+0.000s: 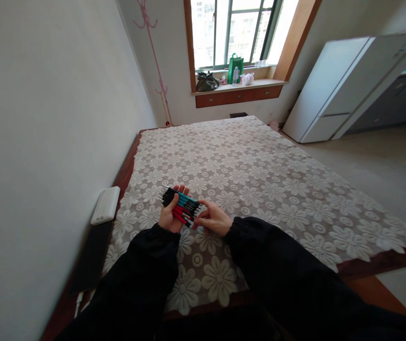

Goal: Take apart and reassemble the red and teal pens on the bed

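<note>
A bundle of pens (185, 202) in black, blue and red lies across my left hand (171, 213), thumb over the top and fingers underneath. Thin tips stick out at the bundle's left end. My right hand (214, 219) is at the other end, its thumb and fingers closed around the ends of the pens there. Both hands are just above the table's lace cloth (219, 279), which has a pattern of pale flowers on grey-brown. Part of the bundle is hidden behind my left thumb.
Along the left wall lie a white power bank (105, 205) and a flat black object (91, 258) with a white cable (78, 303). Beyond the table stand a pink coat rack (155, 61) and a windowsill with a green bag (235, 68). A white refrigerator (345, 85) is at right.
</note>
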Demonstrator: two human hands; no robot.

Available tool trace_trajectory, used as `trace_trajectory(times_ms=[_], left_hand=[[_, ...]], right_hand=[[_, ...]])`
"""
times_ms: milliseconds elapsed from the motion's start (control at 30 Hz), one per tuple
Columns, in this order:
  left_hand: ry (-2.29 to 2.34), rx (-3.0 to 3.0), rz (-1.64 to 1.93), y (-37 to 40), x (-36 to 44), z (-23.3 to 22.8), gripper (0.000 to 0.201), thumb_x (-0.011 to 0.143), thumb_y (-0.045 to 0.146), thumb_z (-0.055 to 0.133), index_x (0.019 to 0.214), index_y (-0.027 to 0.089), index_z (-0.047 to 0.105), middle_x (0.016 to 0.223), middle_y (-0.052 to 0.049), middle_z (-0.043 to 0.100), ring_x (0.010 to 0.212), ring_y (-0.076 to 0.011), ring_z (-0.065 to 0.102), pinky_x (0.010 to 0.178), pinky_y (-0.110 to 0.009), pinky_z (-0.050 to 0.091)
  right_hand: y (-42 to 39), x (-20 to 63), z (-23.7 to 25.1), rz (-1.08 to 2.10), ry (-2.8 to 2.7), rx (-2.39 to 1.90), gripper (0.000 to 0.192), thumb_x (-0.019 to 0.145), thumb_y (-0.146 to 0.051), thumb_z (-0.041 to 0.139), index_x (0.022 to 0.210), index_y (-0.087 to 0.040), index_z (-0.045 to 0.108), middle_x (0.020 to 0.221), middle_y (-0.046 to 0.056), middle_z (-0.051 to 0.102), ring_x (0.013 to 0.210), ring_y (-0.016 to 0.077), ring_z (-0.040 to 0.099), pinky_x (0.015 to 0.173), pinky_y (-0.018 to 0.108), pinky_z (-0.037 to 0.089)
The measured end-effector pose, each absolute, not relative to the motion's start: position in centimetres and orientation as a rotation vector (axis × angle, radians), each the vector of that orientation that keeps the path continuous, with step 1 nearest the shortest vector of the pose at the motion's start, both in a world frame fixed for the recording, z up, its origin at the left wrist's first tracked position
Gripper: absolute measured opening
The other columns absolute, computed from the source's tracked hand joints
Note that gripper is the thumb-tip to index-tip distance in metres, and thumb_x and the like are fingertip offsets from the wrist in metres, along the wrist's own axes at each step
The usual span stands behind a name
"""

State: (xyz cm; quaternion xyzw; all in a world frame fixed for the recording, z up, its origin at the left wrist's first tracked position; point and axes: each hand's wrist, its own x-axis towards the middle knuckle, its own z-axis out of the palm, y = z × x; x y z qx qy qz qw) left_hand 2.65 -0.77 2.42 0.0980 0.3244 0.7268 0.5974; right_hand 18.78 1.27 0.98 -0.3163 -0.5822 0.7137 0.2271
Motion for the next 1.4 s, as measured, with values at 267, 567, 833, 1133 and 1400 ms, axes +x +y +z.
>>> trace_trajectory(times_ms=[267, 567, 833, 1133, 1400], left_hand=[[0.781, 0.186, 1.680, -0.6, 2.6, 2.5, 0.020, 0.092, 0.010, 0.053, 0.105, 0.018, 0.067, 0.123, -0.007, 0.068, 0.122, -0.0221, 0.061, 0.110, -0.042, 0.045], [0.782, 0.170, 1.653, -0.8, 2.9, 2.8, 0.021, 0.092, 0.009, 0.054, 0.106, 0.018, 0.067, 0.127, -0.007, 0.066, 0.124, -0.0225, 0.059, 0.109, -0.042, 0.045], [0.764, 0.175, 1.626, -0.9, 3.1, 2.8, 0.026, 0.092, 0.010, 0.054, 0.112, 0.020, 0.066, 0.128, -0.007, 0.066, 0.126, -0.0225, 0.057, 0.110, -0.043, 0.045], [0.748, 0.176, 1.678, -0.7, 2.7, 2.9, 0.021, 0.094, 0.010, 0.051, 0.105, 0.019, 0.067, 0.129, -0.006, 0.065, 0.126, -0.0219, 0.057, 0.110, -0.043, 0.044], [0.753, 0.234, 1.685, -1.0, 3.0, 2.9, 0.021, 0.092, 0.012, 0.055, 0.107, 0.022, 0.066, 0.128, -0.004, 0.066, 0.126, -0.0210, 0.058, 0.109, -0.041, 0.045]], right_hand=[[1.3, 18.7, 0.9, 1.873, -1.579, -0.907, 0.073, 0.065, -0.029, 0.079, 0.128, -0.018, 0.042, 0.070, -0.004, 0.068, 0.040, 0.0082, 0.050, 0.038, 0.019, 0.039], [1.3, 18.4, 0.0, 1.624, -1.732, -0.999, 0.071, 0.063, -0.022, 0.081, 0.127, -0.019, 0.050, 0.069, -0.005, 0.066, 0.051, 0.0088, 0.054, 0.051, 0.020, 0.041], [1.3, 18.4, 0.2, 1.528, -1.790, -1.036, 0.073, 0.060, -0.021, 0.084, 0.126, -0.019, 0.052, 0.066, -0.006, 0.064, 0.052, 0.0085, 0.052, 0.053, 0.021, 0.041], [1.0, 18.6, 0.8, 2.025, -1.570, -0.859, 0.088, 0.071, -0.039, 0.081, 0.139, -0.026, 0.028, 0.090, 0.003, 0.072, 0.045, 0.0111, 0.061, 0.037, 0.018, 0.042], [0.1, 18.5, 2.0, 2.391, -1.332, -0.678, 0.083, 0.074, -0.043, 0.080, 0.136, -0.026, 0.027, 0.094, 0.006, 0.074, 0.044, 0.0122, 0.064, 0.032, 0.014, 0.038]])
